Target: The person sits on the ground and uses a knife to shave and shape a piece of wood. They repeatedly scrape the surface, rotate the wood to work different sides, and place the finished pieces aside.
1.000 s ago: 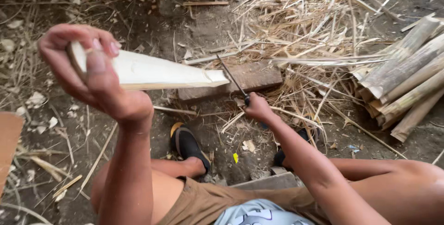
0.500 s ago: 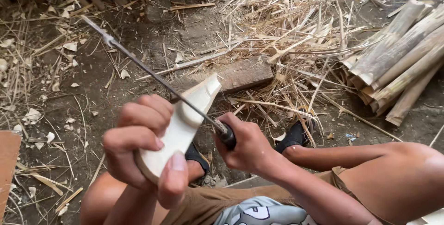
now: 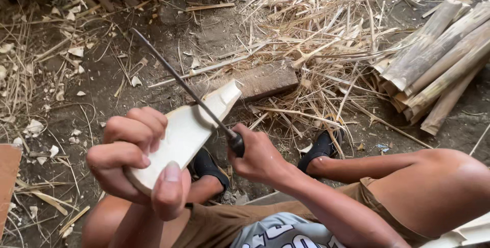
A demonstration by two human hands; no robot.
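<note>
Presently, the head view shows the following:

- One left hand (image 3: pixel 133 153): fingers (image 3: pixel 137 126) clenched over the near end of one pale wood piece (image 3: pixel 190 128), thumb pressed on its lower edge. Grasp is firm.
- One pale wood piece: flat and tapered, held clear of the ground, its far end pointing up and away from the left fingers. One curved notch is visible in its upper edge, just beyond the left fingertips.
- One right hand (image 3: pixel 258 157): fingers wrapped tight round the dark handle of one round file (image 3: pixel 178 82). Grasp is closed on the handle.
- One round file: thin dark rod, running from the right fingers up and to the left, crossing the wood piece at the notch and touching it there. Its tip stands well beyond both hands.
- Two black shoes (image 3: pixel 210 167), one below the wood piece, between the two hands, the other to the right of the right fingers.
- One flat wooden block (image 3: pixel 260 79) on the ground, just beyond the far end of the wood piece.
- One stack of split bamboo lengths (image 3: pixel 434 69), well apart to the right of the right hand; count cannot be told exactly.
- One spread of straw and shavings (image 3: pixel 316 28) on the dirt beyond the hands.
</note>
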